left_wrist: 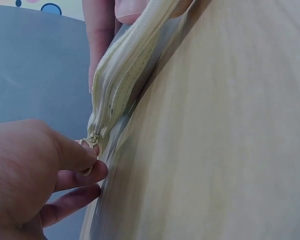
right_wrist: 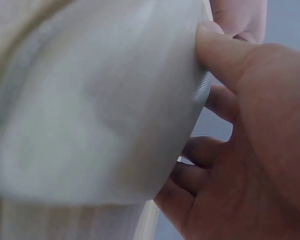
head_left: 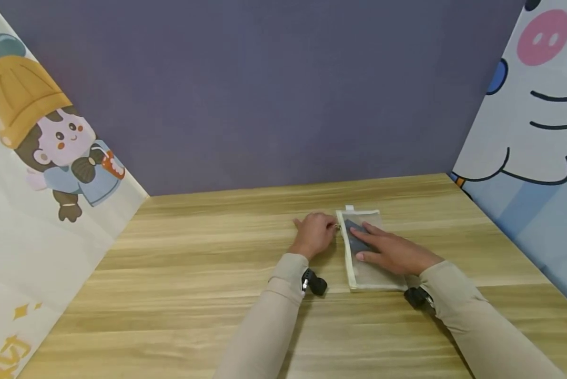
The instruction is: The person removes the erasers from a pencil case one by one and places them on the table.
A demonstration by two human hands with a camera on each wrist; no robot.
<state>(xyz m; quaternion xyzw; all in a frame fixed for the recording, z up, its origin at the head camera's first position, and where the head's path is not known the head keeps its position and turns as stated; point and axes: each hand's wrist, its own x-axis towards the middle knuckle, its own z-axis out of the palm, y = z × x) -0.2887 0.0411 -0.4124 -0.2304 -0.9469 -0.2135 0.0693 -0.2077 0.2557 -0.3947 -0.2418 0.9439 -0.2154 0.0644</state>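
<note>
A see-through mesh zip pouch [head_left: 373, 273] with cream edging lies on the wooden table, a dark grey flat rectangular thing [head_left: 354, 243] inside it. Along its left edge runs the zipper [left_wrist: 106, 100]. My left hand [head_left: 314, 234] pinches the zipper pull [left_wrist: 92, 140] between thumb and finger, close to the pouch's far left corner. With fingers spread and fairly straight, my right hand [head_left: 397, 252] rests on the pouch, pressing over the dark thing. The right wrist view shows the pouch's mesh side [right_wrist: 105, 110] blurred, with the right thumb on it.
The wooden table [head_left: 193, 295] meets a dark grey-purple panel [head_left: 283, 95] at the back. A white wall with a cartoon figure [head_left: 70, 152] stands on the left, and a cartoon-printed wall [head_left: 539, 137] on the right. A small white tag [head_left: 349, 208] sticks out from the pouch's far edge.
</note>
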